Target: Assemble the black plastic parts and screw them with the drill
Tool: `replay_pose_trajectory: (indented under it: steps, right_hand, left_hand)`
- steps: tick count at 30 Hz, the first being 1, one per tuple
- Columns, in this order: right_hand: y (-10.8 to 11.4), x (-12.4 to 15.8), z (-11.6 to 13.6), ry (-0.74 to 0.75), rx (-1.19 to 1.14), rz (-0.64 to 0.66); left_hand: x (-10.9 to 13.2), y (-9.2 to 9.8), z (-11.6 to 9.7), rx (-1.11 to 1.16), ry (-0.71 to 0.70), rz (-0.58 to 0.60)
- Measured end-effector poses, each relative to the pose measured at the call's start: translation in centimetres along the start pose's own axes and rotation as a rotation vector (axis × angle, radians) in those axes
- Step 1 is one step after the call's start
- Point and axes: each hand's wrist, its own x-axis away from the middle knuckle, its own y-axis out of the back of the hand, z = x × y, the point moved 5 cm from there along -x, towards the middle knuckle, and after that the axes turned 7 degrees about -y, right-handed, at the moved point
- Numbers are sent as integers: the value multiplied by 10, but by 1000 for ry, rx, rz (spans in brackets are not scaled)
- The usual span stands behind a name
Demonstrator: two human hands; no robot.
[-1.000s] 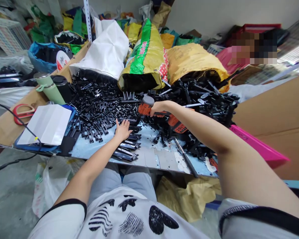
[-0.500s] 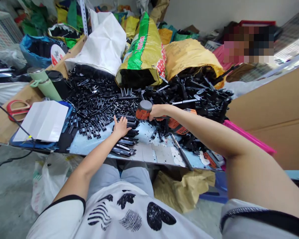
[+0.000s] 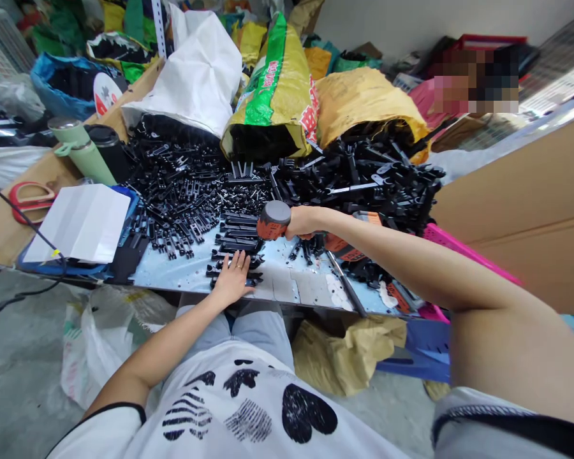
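A row of long black parts (image 3: 239,231) lies on the light blue table top. On the near end of that row rests my left hand (image 3: 233,278), palm down with its fingers spread. My right hand (image 3: 302,222) is wrapped round an orange and black power tool (image 3: 273,220), whose round dark end sits at the right side of the row. Behind my hands is a wide heap of small black parts (image 3: 182,185). Larger black parts (image 3: 358,172) are piled to the right.
White (image 3: 196,70), green-yellow (image 3: 277,89) and yellow sacks (image 3: 368,102) lie behind the heap. Green bottle (image 3: 93,159), red scissors (image 3: 31,203) and white paper (image 3: 81,220) are at left. A metal rod (image 3: 347,284) and pink basket (image 3: 463,248) are at right. A person (image 3: 440,95) is at the back right.
My left hand has moved toward the table's near edge, over the nearest parts, which now lie spaced more evenly. My right hand and the power tool have shifted only slightly.
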Motion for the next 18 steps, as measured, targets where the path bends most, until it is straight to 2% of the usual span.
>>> replay_pose_trajectory:
  steps: [6, 9, 14, 18]
  right_hand:
    - [2, 35, 8, -12, 123, -146]
    - [-6, 49, 14, -7, 169, -101]
    - [-22, 42, 20, 20, 175, -55]
    - [-25, 48, 17, -2, 172, -133]
  left_hand:
    - [1, 0, 0, 11, 12, 46]
    - [0, 0, 1, -2, 16, 37]
    - [-1, -3, 1, -1, 17, 19]
    - [1, -1, 1, 6, 16, -5]
